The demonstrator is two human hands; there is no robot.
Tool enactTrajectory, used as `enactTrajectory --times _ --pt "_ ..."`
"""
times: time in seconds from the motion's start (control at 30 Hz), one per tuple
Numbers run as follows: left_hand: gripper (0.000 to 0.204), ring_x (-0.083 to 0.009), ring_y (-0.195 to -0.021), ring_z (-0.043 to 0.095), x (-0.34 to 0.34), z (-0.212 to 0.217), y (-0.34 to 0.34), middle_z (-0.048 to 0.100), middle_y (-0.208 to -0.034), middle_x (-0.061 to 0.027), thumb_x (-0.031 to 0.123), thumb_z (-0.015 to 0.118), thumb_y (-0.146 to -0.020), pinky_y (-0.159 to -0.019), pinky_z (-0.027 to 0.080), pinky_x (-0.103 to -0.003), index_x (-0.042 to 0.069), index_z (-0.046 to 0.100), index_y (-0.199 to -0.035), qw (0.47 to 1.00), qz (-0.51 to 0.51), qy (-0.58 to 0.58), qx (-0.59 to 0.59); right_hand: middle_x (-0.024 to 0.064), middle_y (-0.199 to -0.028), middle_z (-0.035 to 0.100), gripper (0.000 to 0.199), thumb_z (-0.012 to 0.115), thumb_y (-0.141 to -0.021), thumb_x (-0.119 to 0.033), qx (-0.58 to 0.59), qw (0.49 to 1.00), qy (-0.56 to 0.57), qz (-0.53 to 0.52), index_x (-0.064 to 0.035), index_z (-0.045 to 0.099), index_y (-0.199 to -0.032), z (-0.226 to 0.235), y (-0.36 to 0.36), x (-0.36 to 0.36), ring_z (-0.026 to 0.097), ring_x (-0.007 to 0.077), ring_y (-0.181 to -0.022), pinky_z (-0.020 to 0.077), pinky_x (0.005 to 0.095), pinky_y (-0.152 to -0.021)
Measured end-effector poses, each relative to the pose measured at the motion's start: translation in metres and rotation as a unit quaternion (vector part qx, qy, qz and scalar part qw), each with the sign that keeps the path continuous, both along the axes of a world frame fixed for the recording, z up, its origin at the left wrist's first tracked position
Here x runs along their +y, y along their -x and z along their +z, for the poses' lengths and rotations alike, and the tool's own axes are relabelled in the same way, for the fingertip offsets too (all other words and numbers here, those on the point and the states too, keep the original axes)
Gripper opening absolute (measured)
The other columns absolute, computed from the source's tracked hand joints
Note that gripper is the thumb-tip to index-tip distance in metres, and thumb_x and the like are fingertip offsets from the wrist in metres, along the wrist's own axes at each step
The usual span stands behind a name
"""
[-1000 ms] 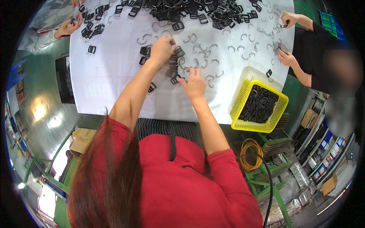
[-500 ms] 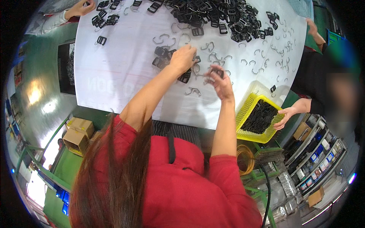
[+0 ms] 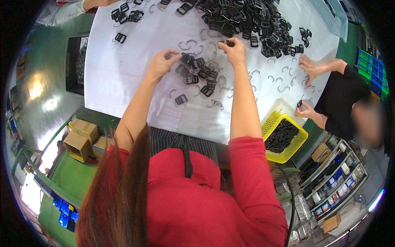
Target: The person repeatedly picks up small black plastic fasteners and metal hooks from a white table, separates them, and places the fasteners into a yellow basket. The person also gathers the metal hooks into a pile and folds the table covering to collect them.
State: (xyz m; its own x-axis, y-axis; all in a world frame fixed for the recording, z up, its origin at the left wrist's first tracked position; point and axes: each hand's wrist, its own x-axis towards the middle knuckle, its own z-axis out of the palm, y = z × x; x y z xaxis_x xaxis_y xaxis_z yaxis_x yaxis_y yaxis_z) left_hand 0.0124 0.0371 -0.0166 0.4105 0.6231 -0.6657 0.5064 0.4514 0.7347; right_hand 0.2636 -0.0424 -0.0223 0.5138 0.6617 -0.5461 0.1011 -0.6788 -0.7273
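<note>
A small heap of black plastic buckles [image 3: 198,71] lies on the white-covered table [image 3: 123,78] in front of me. My left hand [image 3: 161,66] is at the heap's left side, thumb and fingers apart, tips close to the nearest buckle. Beyond the heap to the right, my right hand [image 3: 234,51] pinches a small black buckle [image 3: 227,43], partly hidden by the fingers. One loose buckle [image 3: 181,99] lies nearer to me. Curved wire clips [image 3: 216,104] are scattered around the heap.
A large buckle pile [image 3: 247,24] covers the far middle. At right, a co-worker's hand [image 3: 311,69] reaches over scattered clips; the other holds a small black piece [image 3: 300,104] above a yellow basket [image 3: 303,136] of black parts. Another person's hand [image 3: 96,3] shows at far left.
My left hand has drawn left off the heap. My right hand has moved farther away, a buckle in its fingers. The co-worker's hand has left the basket's rim; the view has shifted slightly.
</note>
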Motion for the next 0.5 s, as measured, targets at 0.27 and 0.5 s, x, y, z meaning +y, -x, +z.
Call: enactTrajectory --times 0.27,0.5 --pt "0.024 -0.0101 -0.062 0.052 0.005 0.006 -0.006 0.06 -0.071 0.0002 0.026 0.071 -0.073 -0.057 0.041 -0.024 0.005 0.064 -0.083 0.992 -0.086 -0.094 0.023 0.0024 -0.086 0.06 0.019 0.063 -0.082 -0.015 0.414 0.865 -0.201 -0.2 -0.0064 0.059 -0.099 0.044 0.029 -0.054 0.058 0.0117 -0.071 0.0408 0.0181 -0.052" --pt "0.022 -0.0039 -0.064 0.046 0.031 0.044 0.03 0.054 -0.073 0.0028 0.023 0.063 -0.081 -0.05 0.035 -0.019 0.008 0.064 -0.096 0.992 -0.029 0.067 -0.101 0.0107 -0.091 0.063 0.03 0.071 -0.071 -0.025 -0.184 0.961 -0.008 0.207 -0.0063 0.062 -0.093 0.021 0.095 0.006 0.062 0.0256 -0.083 0.0485 0.0358 -0.07"
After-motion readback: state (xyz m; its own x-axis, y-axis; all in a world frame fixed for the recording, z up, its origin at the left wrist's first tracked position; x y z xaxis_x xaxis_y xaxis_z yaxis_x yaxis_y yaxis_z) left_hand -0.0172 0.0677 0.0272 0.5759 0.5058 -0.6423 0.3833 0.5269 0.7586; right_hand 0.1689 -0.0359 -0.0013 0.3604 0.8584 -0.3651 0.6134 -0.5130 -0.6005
